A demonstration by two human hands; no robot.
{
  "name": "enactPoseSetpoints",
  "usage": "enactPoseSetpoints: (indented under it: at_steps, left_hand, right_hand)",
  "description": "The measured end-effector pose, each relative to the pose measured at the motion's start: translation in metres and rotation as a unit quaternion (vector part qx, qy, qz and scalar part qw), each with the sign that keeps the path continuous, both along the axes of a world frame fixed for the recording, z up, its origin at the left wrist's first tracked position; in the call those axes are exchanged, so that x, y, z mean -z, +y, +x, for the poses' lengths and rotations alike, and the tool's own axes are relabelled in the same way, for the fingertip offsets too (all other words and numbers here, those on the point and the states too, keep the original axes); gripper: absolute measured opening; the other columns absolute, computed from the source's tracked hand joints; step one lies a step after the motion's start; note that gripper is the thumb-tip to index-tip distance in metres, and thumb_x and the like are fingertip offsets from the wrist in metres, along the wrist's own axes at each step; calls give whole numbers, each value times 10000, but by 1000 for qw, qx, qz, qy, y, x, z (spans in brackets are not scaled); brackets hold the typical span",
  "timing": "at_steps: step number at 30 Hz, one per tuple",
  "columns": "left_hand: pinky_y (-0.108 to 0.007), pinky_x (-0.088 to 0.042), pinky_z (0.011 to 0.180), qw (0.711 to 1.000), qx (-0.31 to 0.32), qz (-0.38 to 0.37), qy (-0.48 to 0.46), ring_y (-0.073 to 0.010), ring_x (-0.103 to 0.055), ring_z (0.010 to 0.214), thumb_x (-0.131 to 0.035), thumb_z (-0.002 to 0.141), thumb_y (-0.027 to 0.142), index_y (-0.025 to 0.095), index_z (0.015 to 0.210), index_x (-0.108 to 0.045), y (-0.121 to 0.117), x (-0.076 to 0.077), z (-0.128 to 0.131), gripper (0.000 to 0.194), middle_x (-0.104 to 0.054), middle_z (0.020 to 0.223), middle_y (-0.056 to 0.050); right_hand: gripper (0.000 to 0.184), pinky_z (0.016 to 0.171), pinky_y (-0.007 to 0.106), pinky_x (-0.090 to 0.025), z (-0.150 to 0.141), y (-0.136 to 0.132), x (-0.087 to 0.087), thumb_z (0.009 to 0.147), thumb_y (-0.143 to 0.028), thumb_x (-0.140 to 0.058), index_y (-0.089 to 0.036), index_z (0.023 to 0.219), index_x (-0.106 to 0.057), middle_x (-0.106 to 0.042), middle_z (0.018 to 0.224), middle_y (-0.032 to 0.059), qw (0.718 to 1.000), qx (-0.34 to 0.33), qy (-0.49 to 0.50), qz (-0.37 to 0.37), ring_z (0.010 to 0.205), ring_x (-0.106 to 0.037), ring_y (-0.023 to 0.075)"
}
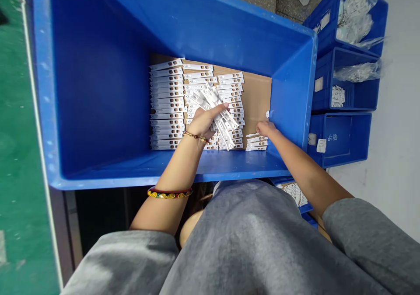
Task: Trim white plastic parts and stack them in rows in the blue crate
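Several long white plastic strips with small holes, a loose bundle (220,113), are gripped in my left hand (205,122) above the middle of a big blue bin (98,89). Beneath it, like strips lie in rows on a brown cardboard sheet (257,91). The left row (167,107) is the longest; the middle row is partly hidden by my hand and the bundle. My right hand (266,128) is down at the bin's right side, its fingers bent together just above a short row of strips (256,144). What its fingers hold, if anything, is hidden.
Three blue crates (348,135) stand to the right by a pale wall; two contain white parts and clear plastic bags. Another container of white parts (293,192) shows below the bin by my right arm. Green floor (19,155) lies to the left.
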State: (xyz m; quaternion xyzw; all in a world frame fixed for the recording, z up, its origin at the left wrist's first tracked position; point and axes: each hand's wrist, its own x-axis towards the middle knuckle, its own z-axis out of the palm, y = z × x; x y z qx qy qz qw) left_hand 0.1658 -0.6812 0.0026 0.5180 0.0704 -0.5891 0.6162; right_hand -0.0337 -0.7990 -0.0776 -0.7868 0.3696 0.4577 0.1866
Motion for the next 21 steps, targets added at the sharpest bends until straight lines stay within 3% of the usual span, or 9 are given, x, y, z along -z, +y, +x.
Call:
enactPoseSetpoints:
  at_steps: [4, 10, 17, 21]
  left_hand:
    - [-353, -586, 808, 1000, -3, 14, -2, -217, -713, 784, -831, 520, 96, 143, 804, -655, 0, -2, 0, 337, -718, 745, -9]
    - [-328, -580, 752, 999, 13, 40, -24, -230, -705, 795, -790, 549, 96, 156, 763, -657, -1, -3, 2, 259, -703, 731, -15]
    - [-303, -568, 717, 998, 27, 49, -44, -215, -688, 778, -801, 542, 139, 172, 721, -635, -1, 4, 7, 246, -680, 691, -6]
    - [-345, -569, 767, 997, 36, 34, -54, -237, -693, 822, -842, 485, 161, 170, 754, -632, -2, 8, 8, 341, -688, 714, -10]
  right_hand:
    - [350, 930, 337, -493, 0, 7, 2, 882, -34, -500, -119, 1149, -710, -669, 1246, 182, 999, -27, -10, -25, 1149, -627, 272]
    - [361, 937, 313, -491, -5, 16, 3, 879, -21, -520, -123, 1187, -678, -640, 1284, 181, 998, -47, -37, -33, 1178, -609, 257]
    - [380, 980, 346, -478, -8, 19, 5, 860, 4, -535, -118, 1193, -673, -618, 1319, 188, 998, -23, -49, -30, 1232, -578, 286]
    - [243, 915, 364, -510, 1, 19, -4, 874, -92, -603, -111, 1093, -707, -681, 1206, 195, 999, 17, -50, 2, 1133, -640, 309]
